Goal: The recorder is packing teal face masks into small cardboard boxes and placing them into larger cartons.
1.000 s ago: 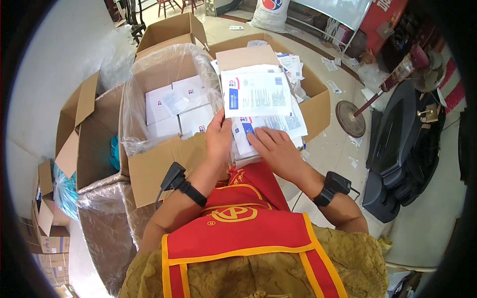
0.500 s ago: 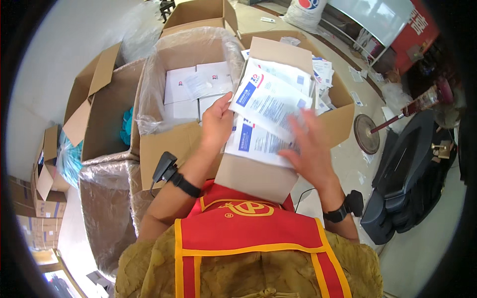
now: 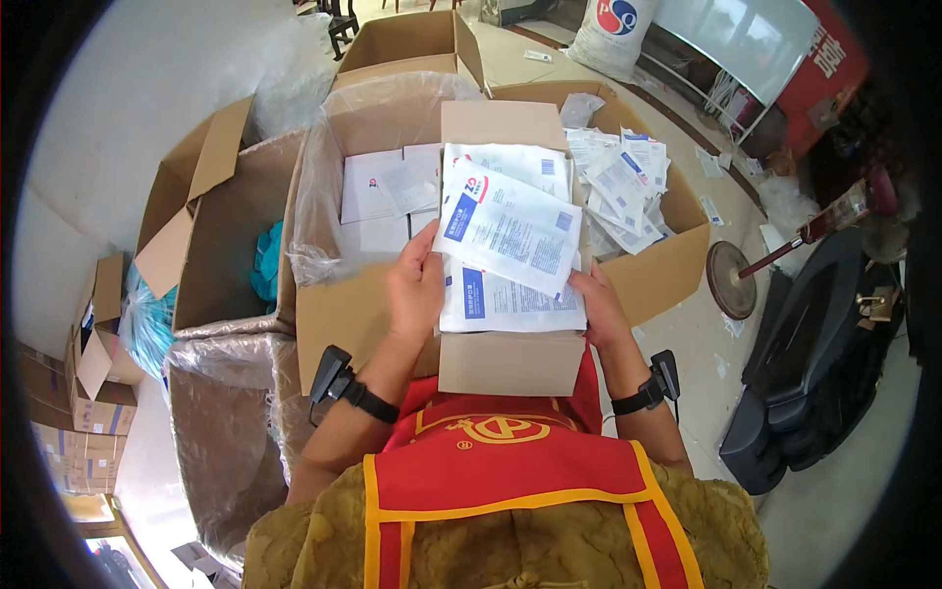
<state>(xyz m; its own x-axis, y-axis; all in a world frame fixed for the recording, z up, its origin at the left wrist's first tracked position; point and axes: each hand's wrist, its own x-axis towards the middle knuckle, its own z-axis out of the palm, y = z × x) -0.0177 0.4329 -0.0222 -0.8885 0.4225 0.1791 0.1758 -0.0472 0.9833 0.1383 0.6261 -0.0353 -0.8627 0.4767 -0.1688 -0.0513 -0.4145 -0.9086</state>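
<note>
My left hand (image 3: 416, 290) and my right hand (image 3: 599, 304) grip a stack of flat white-and-blue packets (image 3: 505, 240) from both sides. The stack rests on a small brown cardboard box (image 3: 508, 358) held against my red vest. The top packet lies tilted across the ones under it. Both wrists wear black bands with small devices. Just beyond my left hand stands a plastic-lined carton (image 3: 334, 314) holding white boxes (image 3: 378, 187). Beyond my right hand a carton (image 3: 677, 265) holds several loose packets (image 3: 618, 187) of the same kind.
An open carton with teal items (image 3: 221, 245) sits at the left, and an empty carton (image 3: 412, 44) at the back. A plastic-wrapped bundle (image 3: 226, 432) lies lower left. Small stacked boxes (image 3: 93, 393) stand far left. A black chair (image 3: 814, 363) and a round fan base (image 3: 731, 280) are at the right.
The stack of packets lay lower a second ago with both hands pressing on it. Both hands now hold it by its sides, nearer to me, and the top packet has turned askew.
</note>
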